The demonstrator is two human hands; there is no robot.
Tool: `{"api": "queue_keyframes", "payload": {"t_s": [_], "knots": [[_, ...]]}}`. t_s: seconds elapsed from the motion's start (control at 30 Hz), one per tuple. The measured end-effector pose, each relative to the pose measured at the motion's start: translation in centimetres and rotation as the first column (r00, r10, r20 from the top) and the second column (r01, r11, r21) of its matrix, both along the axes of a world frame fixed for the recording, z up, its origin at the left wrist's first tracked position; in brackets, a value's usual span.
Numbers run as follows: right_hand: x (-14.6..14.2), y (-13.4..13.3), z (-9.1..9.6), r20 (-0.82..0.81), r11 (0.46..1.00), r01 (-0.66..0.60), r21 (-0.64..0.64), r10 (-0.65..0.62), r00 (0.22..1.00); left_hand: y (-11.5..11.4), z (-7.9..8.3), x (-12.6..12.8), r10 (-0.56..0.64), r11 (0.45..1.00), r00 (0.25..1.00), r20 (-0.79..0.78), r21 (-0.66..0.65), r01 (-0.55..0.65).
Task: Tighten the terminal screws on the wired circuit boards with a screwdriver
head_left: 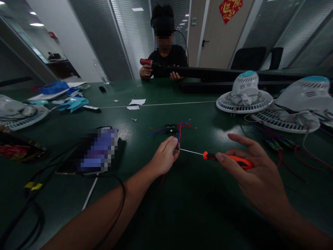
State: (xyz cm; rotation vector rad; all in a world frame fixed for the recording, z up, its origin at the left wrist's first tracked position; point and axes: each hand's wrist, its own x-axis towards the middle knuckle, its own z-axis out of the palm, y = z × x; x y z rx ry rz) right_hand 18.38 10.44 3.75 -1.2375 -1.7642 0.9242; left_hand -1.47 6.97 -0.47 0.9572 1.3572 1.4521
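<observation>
My left hand (164, 157) is closed around a small green circuit board (175, 150), mostly hidden by the fingers. Red and blue wires (179, 133) rise from it, and a red one hangs below the hand. In my right hand (256, 177) lies a screwdriver with an orange and black handle (241, 161), gripped with the thumb on top and the index finger lifted away. Its thin metal shaft (192, 151) points left, the tip reaching the board at my left fingertips. Just beyond sits another small board (171, 129) with red and blue wires on the green table.
A phone (97, 151) on a stand and black cables (39, 194) lie left. White fan-like units (244, 93) and more wired boards (279, 143) are at right. Paper scraps (137, 102) lie ahead. Across the table, a person (166, 52) holds a red power tool (146, 62) against a long black bar.
</observation>
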Motion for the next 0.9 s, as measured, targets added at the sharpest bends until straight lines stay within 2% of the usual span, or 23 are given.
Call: {"api": "queue_keyframes", "payload": {"t_s": [0.23, 0.37, 0.57, 0.73, 0.9], "knots": [[0.26, 0.17, -0.3, 0.018, 0.994, -0.109, -0.019, 0.109, 0.994, -0.09, 0.24, 0.06, 0.013, 1.0, 1.0, -0.017, -0.014, -0.013], [0.41, 0.35, -0.42, 0.086, 0.997, -0.073, -0.009, 0.074, 0.994, -0.1, 0.35, 0.11, 0.01, 1.0, 1.0, 0.001, -0.024, -0.01], [0.31, 0.25, -0.26, 0.102, 0.997, -0.064, 0.03, 0.061, 0.993, -0.03, 0.02, 0.0, 0.016, 1.0, 1.0, 0.007, -0.006, -0.016], [0.26, 0.27, -0.36, 0.044, 0.999, -0.041, -0.019, 0.042, 0.998, 0.07, -0.03, 0.07, 0.023, 1.0, 0.999, 0.041, -0.006, -0.022], [0.03, 0.15, -0.18, 0.02, 1.0, -0.015, -0.012, 0.015, 1.0, 0.06, -0.05, 0.07, 0.024, 1.0, 0.998, 0.054, -0.012, -0.023]]}}
